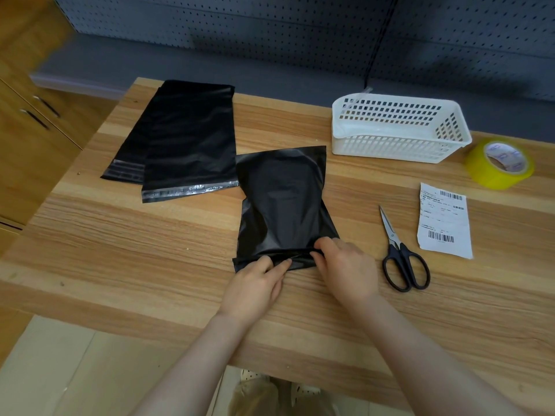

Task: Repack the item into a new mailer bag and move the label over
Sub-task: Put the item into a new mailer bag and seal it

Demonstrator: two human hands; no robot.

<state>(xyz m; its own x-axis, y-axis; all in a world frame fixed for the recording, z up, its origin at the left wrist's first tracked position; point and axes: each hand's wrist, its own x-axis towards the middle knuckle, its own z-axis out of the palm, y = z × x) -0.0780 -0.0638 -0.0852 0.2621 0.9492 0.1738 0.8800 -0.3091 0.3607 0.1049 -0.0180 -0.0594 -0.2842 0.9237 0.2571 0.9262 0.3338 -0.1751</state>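
At the bottom centre of the frame both hands meet on the near end of the filled mailer bag (285, 205). The left hand (258, 280) lies with fairly straight fingers pressed flat on the folded flap. The right hand (345, 265) curls its fingers over the fold and pinches it. The fold runs left to right between the two hands. The bag's long axis runs away from them toward the middle of the frame, and a bulge shows the item inside. No label shows on this side of the bag, so this is probably the new bag being closed.

The label (444, 220) lies flat at the right of the frame, well apart from the bag, its long side running near to far. The scissors (402, 253) lie between the label and the right hand, blades pointing away. The right hand is clearly the nearer one for fetching the label, and it would have to reach over or past the scissors.

Farther right sits a roll of yellow tape (498, 163), and above centre right a white basket (396, 130). Spare black bags (180, 136) lie at upper left, one edge touching the filled bag. Everything rests on a wood-grain table (120, 265). Behind it is a grey pegboard wall (270, 25), with a wooden cabinet (30, 130) at left.
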